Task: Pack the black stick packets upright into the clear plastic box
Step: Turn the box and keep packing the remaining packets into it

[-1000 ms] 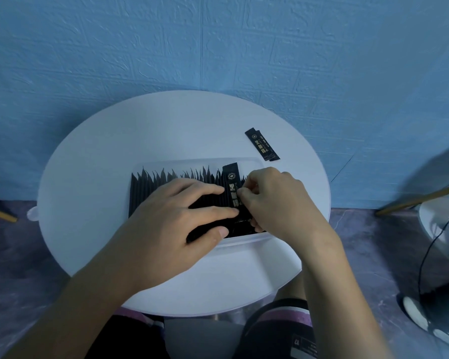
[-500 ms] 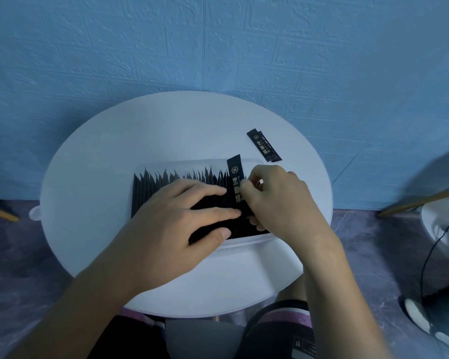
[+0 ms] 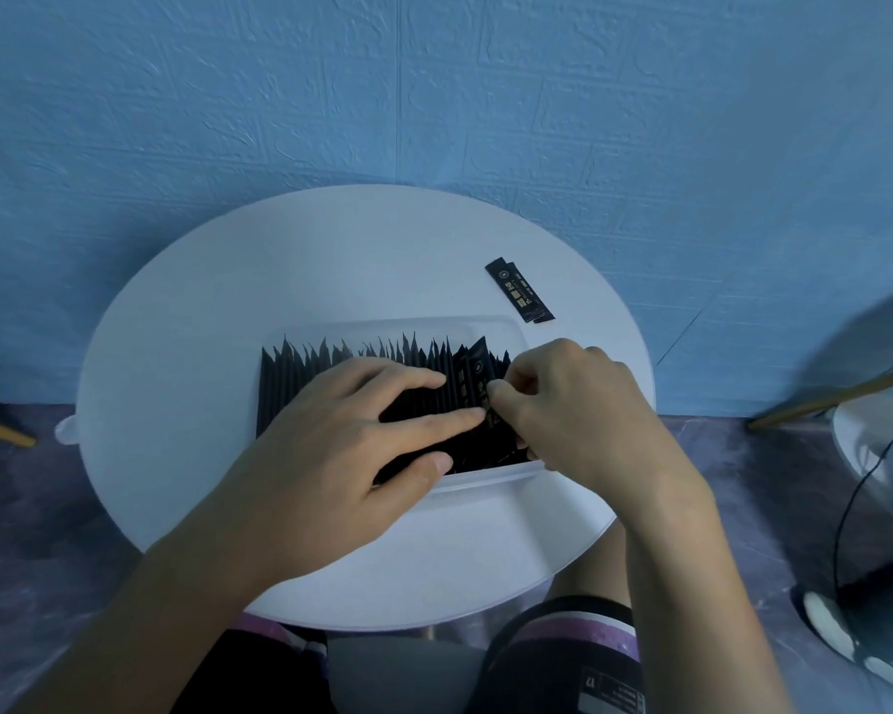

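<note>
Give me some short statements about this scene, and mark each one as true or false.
1. The left hand rests with straight fingers on the row of black stick packets in the clear plastic box. True.
2. The right hand pinches one stick packet at the right end of the row. True.
3. The loose packets lie on the round white table to the left of the box. False: they lie beyond the box's far right corner.
4. The box is almost empty. False: the row fills most of it.
</note>
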